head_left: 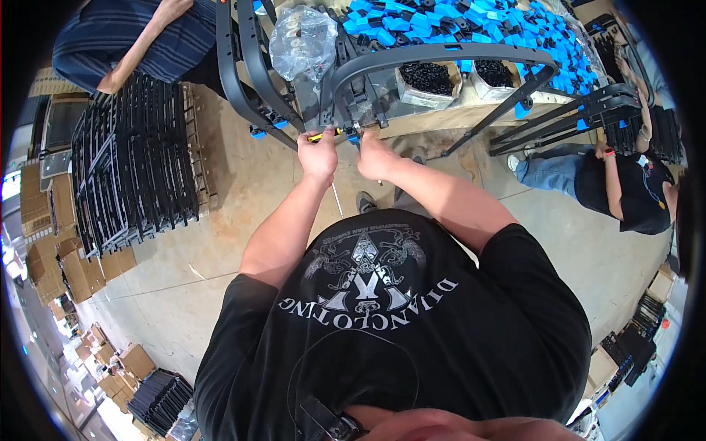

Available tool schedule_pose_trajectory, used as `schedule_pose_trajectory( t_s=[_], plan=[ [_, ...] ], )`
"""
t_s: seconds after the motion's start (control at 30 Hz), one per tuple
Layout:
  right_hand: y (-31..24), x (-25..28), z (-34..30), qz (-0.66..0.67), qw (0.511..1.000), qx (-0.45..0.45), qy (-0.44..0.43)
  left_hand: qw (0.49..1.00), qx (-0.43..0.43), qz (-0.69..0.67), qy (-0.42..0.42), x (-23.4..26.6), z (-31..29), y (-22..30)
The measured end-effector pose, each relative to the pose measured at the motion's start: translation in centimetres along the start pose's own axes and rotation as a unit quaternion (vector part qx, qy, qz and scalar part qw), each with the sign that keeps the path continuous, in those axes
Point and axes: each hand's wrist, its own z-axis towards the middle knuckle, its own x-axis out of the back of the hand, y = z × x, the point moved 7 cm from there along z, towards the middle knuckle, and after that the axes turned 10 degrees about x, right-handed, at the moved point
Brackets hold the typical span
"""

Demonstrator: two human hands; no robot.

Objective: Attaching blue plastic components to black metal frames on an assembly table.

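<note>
My left hand (318, 156) is closed around a tool with a yellow-and-black handle (323, 137), at the near edge of the workbench. A thin metal rod (337, 198) sticks out below that hand; whether it belongs to the same tool I cannot tell. Close by on the right, my right hand (375, 157) has its fingers pressed together at the end of a black metal frame (448, 53) with a curved top. What those fingers grip is hidden. Small blue and metal parts (353, 137) show between the two hands.
Blue and black plastic pieces (471, 26) are heaped on the bench, behind boxes of small black parts (428, 79). A clear plastic bag (303, 42) lies left of them. Stacked black frames (136, 158) stand at left. Co-workers are at left (136, 44) and right (625, 184).
</note>
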Motion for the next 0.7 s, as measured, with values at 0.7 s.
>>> schedule_pose_trajectory(
  t_s=[0.7],
  plan=[
    [11.7, 1.7, -5.1, 0.204, 0.961, -0.082, 0.168, 0.976, -0.205, -0.005, 0.078, 4.4, -1.7, 0.5]
  ],
)
